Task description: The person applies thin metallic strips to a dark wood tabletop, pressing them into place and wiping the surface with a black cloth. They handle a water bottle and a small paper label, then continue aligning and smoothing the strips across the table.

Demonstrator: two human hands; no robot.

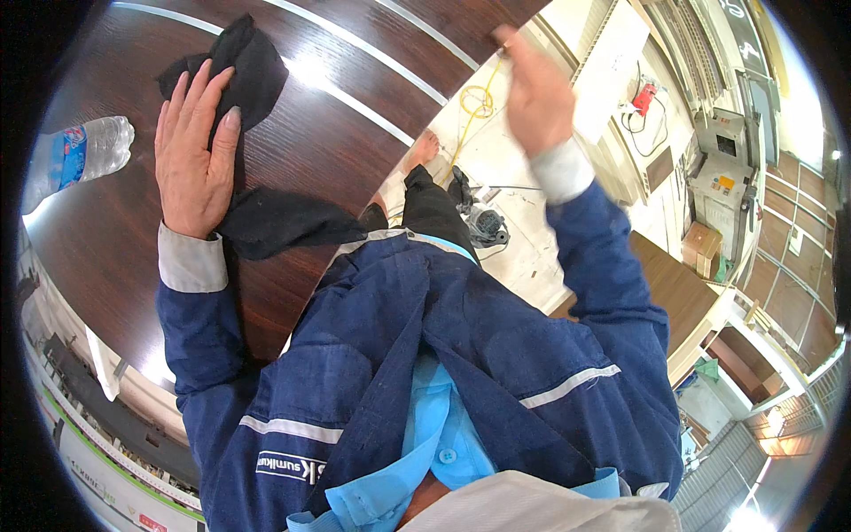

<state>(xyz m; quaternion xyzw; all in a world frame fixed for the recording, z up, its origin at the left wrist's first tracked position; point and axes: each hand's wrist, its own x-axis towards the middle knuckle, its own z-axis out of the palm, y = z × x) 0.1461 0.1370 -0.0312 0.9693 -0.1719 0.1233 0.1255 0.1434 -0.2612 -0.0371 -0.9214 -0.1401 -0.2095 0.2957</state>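
My left hand lies on a dark brown, glossy wood-grain panel, with its fingers stretched out over a crumpled black cloth. Part of the cloth bunches up beyond the fingertips. More black fabric trails beside the wrist toward my jacket; whether it is the same piece I cannot tell. Off the panel's right edge, my right hand is raised over the floor. Motion blurs it, and its fingers are mostly hidden, so what it may hold does not show.
A clear plastic bottle with a blue label lies at the panel's left. On the floor are a coiled yellow cord and a dark power tool. Long boards, a red plug and a cardboard box are at right.
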